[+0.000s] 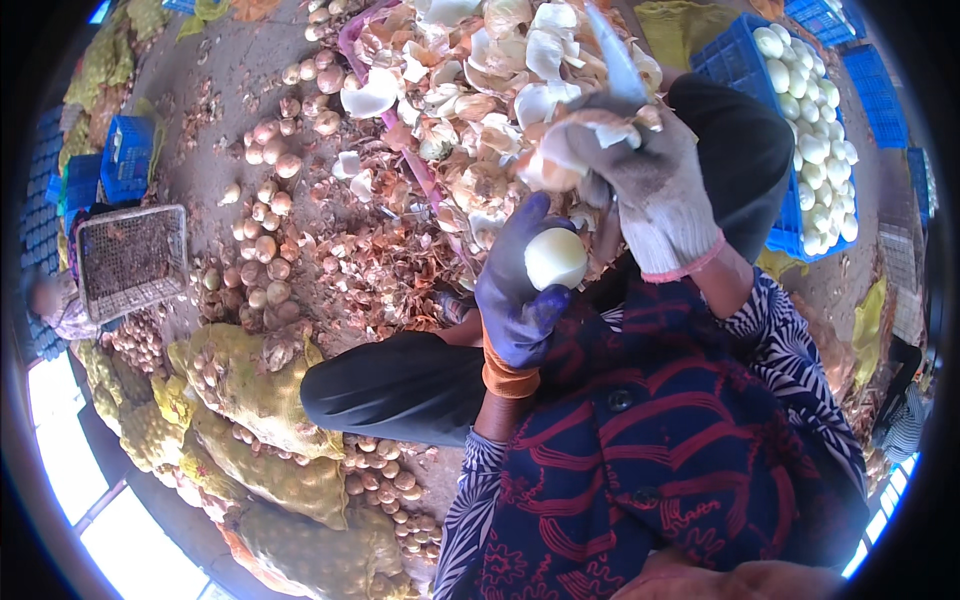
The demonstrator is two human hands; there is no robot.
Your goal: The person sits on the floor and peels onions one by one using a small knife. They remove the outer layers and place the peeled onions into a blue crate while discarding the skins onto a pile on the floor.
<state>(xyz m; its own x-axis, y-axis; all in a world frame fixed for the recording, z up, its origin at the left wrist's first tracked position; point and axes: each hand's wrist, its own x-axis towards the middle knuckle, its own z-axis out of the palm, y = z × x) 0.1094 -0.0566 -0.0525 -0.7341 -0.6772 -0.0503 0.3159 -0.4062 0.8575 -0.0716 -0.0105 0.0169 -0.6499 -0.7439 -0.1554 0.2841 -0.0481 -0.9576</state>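
My left hand (512,290), in a purple-coated glove with an orange cuff, is closed round a smooth, pale peeled onion (556,259). Just above it, my right hand (655,185) wears a white knit glove with a grey coating. It grips a knife (617,58) whose blade points up and away from me; the handle is mostly hidden by the fingers. A blurred strip of onion peel (575,145) hangs at the right fingers. Beyond both hands spreads a heap of onion skins (480,110) on a pink-edged sheet (408,150).
To my right stands a blue crate (795,210) filled with peeled onions. Unpeeled onions (262,250) lie scattered on the floor at left, near full yellow mesh sacks (255,380). Farther left, another person is beside a grey basket (130,205). My bent knees (390,385) flank the work.
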